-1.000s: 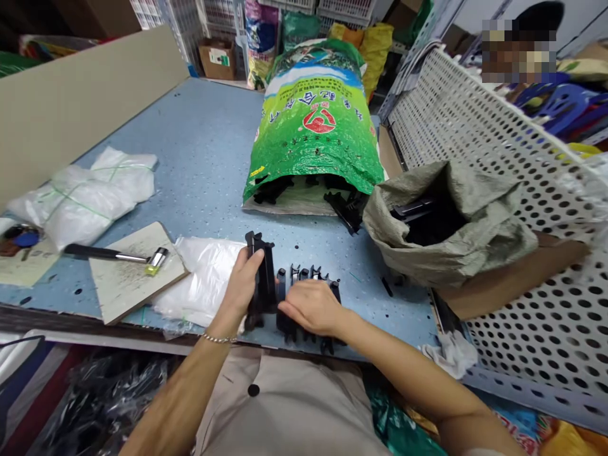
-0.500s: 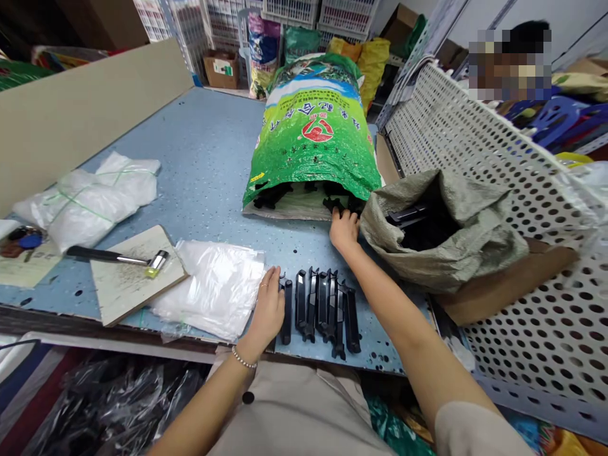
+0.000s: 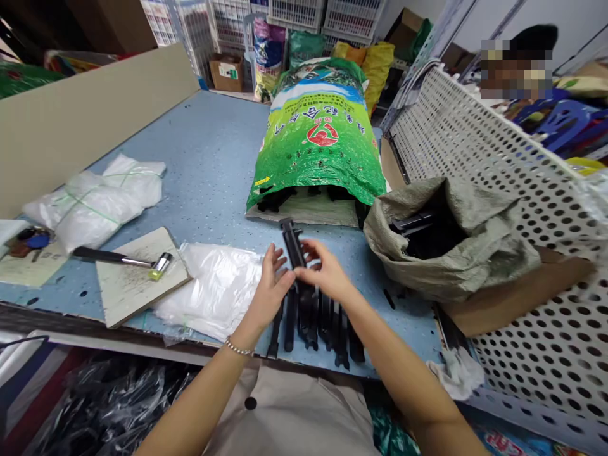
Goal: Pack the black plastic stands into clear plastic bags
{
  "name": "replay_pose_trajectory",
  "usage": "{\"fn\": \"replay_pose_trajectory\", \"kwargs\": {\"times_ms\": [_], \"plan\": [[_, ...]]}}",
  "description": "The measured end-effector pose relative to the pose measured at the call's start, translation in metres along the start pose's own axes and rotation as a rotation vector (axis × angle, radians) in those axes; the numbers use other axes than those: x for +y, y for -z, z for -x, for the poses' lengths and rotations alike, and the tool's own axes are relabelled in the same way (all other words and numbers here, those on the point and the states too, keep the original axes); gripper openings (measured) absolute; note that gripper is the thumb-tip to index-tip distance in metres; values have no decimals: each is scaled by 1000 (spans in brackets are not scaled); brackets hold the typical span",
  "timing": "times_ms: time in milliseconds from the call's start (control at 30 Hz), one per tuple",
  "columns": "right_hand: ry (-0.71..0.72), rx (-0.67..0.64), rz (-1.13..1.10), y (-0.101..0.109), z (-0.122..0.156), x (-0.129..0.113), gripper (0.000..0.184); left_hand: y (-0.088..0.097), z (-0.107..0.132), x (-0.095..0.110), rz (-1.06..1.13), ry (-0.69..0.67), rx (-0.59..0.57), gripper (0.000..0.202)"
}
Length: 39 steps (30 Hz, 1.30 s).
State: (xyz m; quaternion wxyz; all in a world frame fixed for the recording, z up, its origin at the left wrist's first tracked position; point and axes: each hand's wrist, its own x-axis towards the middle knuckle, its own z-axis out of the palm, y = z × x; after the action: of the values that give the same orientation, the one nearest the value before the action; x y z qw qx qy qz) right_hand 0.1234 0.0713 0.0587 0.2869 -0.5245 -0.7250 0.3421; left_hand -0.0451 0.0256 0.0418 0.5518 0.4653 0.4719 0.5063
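Observation:
A long black plastic part [image 3: 292, 244] is held above the blue table [image 3: 209, 158] between both hands. My right hand [image 3: 323, 272] grips its near end with closed fingers. My left hand [image 3: 272, 282] touches the same part from the left, fingers curled against it. Below the hands, several similar black parts [image 3: 318, 323] lie side by side in a row at the table's front edge. More black parts spill from the open mouth of a green printed sack [image 3: 318, 139] lying behind, and others fill a grey-green sack [image 3: 456, 247] to the right.
Clear plastic bags [image 3: 213, 288] lie left of the row. A board [image 3: 137, 275] carries a small hammer [image 3: 123, 259]. Bundled white bags [image 3: 90, 202] sit at far left beside a cardboard wall. A white perforated crate [image 3: 498, 190] stands on the right; a person is behind it.
My right hand came back from the green sack's mouth with a black part. My left hand lifted off the row and met it above the parts.

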Motion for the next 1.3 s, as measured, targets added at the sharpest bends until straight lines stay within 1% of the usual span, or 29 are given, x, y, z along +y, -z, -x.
{"fn": "replay_pose_trajectory", "kwargs": {"times_ms": [33,67,133,167,200,233,267,300,333,367,433,500,533,567,600,667,733,767,833,867,933,1000,1033,1067,1133,1167,1200,1233,1300], "plan": [[81,-25,-88,-4,14,-10,52,-1,-3,10,28,29,-11,64],[141,11,-121,-5,24,-18,44,-2,-4,19,43,71,-29,61],[211,155,-39,1,34,-27,33,-3,-2,33,71,175,-79,56],[234,220,55,5,33,-28,32,-4,1,38,93,223,-109,56],[254,258,161,9,30,-28,32,-5,5,41,116,258,-134,57],[271,261,256,12,24,-27,34,-6,9,43,128,278,-151,58],[282,236,322,13,17,-25,36,-8,13,43,118,278,-159,58],[282,205,339,11,10,-22,39,-9,16,42,82,263,-159,59],[264,171,293,8,4,-19,41,-11,18,40,23,230,-146,60],[224,132,190,3,0,-16,42,-12,19,38,-57,176,-118,61],[87,44,-113,-8,-3,-12,42,-11,18,33,-240,32,-43,65],[-55,-31,-363,-16,4,-10,45,-6,16,29,-370,-72,6,68],[-86,-61,-411,-19,11,-10,46,-3,14,28,-396,-88,17,68],[-75,-88,-396,-20,20,-11,48,0,13,28,-390,-74,21,68],[-24,-117,-323,-21,30,-12,47,4,11,29,-350,-29,19,67],[144,-169,-64,-22,50,-16,43,8,8,30,-200,108,10,64],[297,-164,196,-26,65,-20,39,7,4,32,-33,241,-3,60],[344,-143,284,-29,70,-22,38,5,2,33,33,286,-7,58],[367,-111,355,-35,73,-25,37,0,-1,33,120,322,4,54],[345,-113,351,-36,73,-25,37,-2,-2,32,149,324,18,54],[265,-161,310,-33,73,-25,35,-2,-1,30,180,317,50,57],[181,-200,284,-25,77,-22,35,7,3,27,169,319,50,63],[142,-177,299,-19,82,-18,35,13,7,24,148,335,26,67],[101,-117,337,-14,87,-12,34,20,11,20,125,366,-13,71],[1,75,452,-7,99,6,32,31,20,11,98,468,-102,76],[-45,162,502,-6,103,18,35,34,23,5,102,516,-126,77],[-79,219,534,-7,106,30,40,34,26,-1,119,548,-126,78],[-101,240,543,-9,106,42,44,31,27,-8,144,557,-104,78],[-109,218,523,-12,100,60,46,22,24,-18,204,501,-15,78]]}}
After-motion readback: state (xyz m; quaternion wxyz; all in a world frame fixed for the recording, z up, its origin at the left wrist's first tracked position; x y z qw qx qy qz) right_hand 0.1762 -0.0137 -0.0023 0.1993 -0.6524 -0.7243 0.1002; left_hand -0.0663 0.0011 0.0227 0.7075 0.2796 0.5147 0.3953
